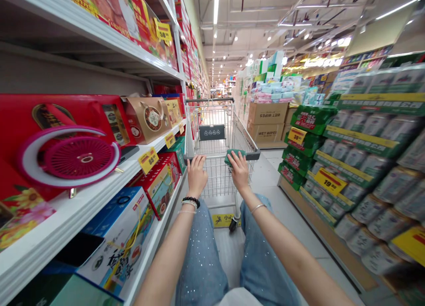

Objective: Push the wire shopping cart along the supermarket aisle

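My left hand [196, 175] grips the grey push bar of a wire shopping cart [212, 137], near the bar's left end. My right hand [239, 168] lies over a green cloth or packet [232, 156] on the same bar, and its fingers curl around it. The basket stands in front of me, and I see no goods through its wire mesh. A dark folded sign [211, 132] hangs on the basket's far wall. Beaded bracelets circle my left wrist, and a thin bangle circles my right.
White shelves [99, 182] of boxed gifts and a pink fan line the left. Stacked green-trimmed can packs [365, 151] with yellow price tags stand on the right. Wet wipes cartons [265, 120] are stacked ahead, beyond the cart, along a long supermarket aisle.
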`<state>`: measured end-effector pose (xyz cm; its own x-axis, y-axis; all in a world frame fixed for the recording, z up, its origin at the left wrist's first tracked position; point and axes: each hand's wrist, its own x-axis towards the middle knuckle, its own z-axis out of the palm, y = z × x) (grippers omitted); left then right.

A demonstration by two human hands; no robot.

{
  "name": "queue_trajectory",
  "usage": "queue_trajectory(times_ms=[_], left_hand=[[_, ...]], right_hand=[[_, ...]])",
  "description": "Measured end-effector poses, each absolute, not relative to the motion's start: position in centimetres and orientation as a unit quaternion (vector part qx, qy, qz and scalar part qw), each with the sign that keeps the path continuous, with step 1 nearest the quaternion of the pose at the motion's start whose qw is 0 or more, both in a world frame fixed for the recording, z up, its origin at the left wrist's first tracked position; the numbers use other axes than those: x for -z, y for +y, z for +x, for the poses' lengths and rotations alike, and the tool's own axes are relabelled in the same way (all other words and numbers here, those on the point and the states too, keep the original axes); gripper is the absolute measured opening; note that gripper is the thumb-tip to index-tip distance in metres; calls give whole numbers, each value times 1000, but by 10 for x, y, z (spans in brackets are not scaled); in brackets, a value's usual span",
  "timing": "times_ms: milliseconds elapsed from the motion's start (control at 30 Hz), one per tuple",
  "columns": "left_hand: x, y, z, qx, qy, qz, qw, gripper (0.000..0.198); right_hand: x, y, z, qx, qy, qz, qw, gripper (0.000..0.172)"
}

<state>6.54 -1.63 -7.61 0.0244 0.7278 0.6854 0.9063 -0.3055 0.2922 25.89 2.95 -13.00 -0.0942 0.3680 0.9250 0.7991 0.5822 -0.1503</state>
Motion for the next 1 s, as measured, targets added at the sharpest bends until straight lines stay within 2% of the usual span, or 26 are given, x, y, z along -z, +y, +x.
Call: queue_trajectory(times_ms=[200,433,700,1000], left_hand=[[75,-19,50,387,-575,-714,95,67],[72,-27,34,363,-573,-727,107,70],[68,-19,17,390,-580,-701,139,63],[75,-20,11,368,-603,-693,142,62]], right_hand=[[137,27,172,174,-760,-358,513,52],[157,20,201,221,-811,-287,459,50],[137,6,175,229,-801,-298,466,49],[144,5,158,178,-801,-370,435,49]])
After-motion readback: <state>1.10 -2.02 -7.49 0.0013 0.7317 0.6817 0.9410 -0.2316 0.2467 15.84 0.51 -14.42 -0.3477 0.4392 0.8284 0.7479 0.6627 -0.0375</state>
